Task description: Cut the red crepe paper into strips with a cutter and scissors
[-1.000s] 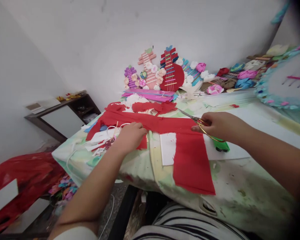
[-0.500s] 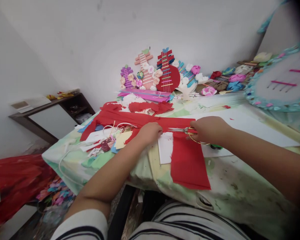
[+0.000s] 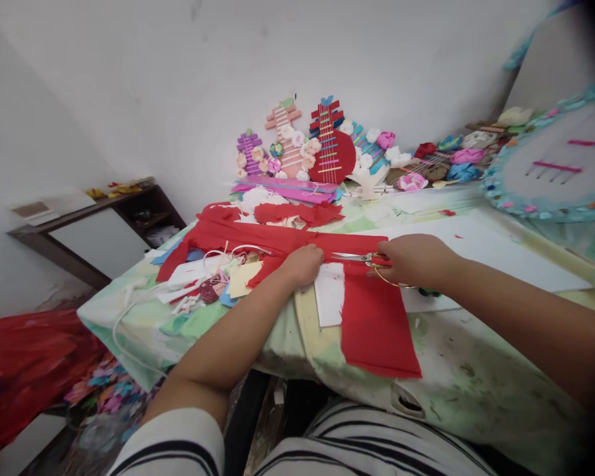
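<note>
My right hand (image 3: 413,258) is closed round the handles of gold-handled scissors (image 3: 354,257), whose blades point left across a red cloth (image 3: 381,324). The blades lie along the cloth where a front flap hangs over the table edge. My left hand (image 3: 305,263) pinches the cloth just left of the blade tips, fingers closed. Under the flap's left side a white board (image 3: 328,297) shows. A long strip of the same red cloth stretches away to the left, behind my left hand.
Left of my arm lie paper scraps, a yellow paper piece (image 3: 240,280) and a white cord (image 3: 116,324). Paper-flower instrument crafts (image 3: 334,155) lean on the back wall. A round blue-edged craft (image 3: 550,172) stands right. A cabinet (image 3: 99,238) is at left.
Both hands stay in nearly the same place on the cloth. The view has shifted slightly; the scissors and red cloth look almost unchanged.
</note>
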The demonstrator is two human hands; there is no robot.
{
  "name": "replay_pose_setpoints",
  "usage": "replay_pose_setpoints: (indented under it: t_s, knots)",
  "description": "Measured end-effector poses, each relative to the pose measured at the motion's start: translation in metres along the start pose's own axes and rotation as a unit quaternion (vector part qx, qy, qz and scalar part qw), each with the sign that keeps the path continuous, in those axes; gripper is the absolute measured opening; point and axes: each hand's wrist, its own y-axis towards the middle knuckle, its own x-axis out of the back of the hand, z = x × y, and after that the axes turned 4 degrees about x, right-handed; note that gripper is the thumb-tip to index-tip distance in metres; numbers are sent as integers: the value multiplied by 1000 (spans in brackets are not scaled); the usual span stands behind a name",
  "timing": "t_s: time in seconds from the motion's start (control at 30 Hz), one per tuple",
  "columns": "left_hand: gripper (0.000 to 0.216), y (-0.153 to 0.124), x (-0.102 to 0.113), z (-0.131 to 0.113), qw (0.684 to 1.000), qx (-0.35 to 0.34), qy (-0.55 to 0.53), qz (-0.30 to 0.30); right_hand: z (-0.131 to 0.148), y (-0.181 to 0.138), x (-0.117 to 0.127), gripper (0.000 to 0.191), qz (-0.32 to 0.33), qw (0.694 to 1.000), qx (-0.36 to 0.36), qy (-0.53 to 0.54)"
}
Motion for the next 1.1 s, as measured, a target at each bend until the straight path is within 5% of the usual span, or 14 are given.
replay_pose_setpoints:
  t_s: [1.1]
  knots:
    - [25, 6, -12, 8, 997, 15, -77, -12, 12, 32, 6, 32, 35, 993, 72, -92]
